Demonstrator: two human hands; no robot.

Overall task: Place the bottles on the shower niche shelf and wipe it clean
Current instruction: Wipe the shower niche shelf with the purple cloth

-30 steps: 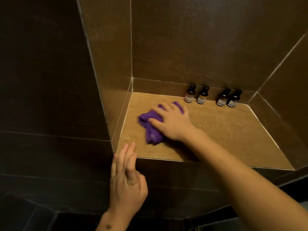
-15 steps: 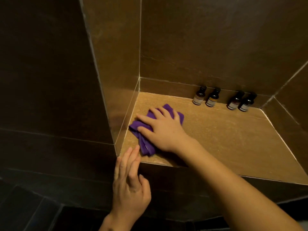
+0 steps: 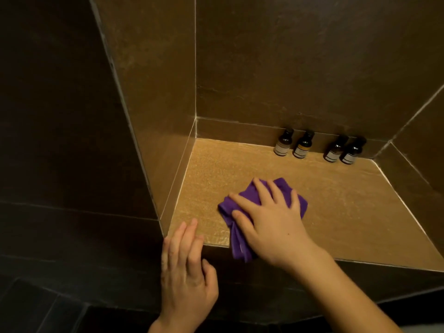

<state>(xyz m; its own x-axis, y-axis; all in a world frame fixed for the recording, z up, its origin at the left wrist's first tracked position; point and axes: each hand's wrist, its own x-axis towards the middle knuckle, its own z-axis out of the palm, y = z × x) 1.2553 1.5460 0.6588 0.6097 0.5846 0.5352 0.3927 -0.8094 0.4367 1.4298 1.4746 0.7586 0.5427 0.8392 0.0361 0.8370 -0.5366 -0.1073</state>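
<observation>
Several small dark bottles point(image 3: 305, 144) with pale labels stand upright in a row along the back wall of the tan niche shelf point(image 3: 348, 207). My right hand point(image 3: 271, 222) lies flat with spread fingers on a crumpled purple cloth point(image 3: 240, 239), pressing it onto the shelf near the front edge; one end of the cloth hangs over that edge. My left hand point(image 3: 187, 272) holds nothing and rests against the dark wall just below the shelf's front left corner, fingertips touching the edge.
Brown tiled walls point(image 3: 288, 68) close the niche at the left, back and right. Dark tile point(image 3: 60, 140) covers the wall left of and below the niche. The shelf's right half lies bare in front of the bottles.
My right hand has slid the purple cloth away from the left wall of the niche, rightward and toward the front edge. My left hand stays at the front left corner.
</observation>
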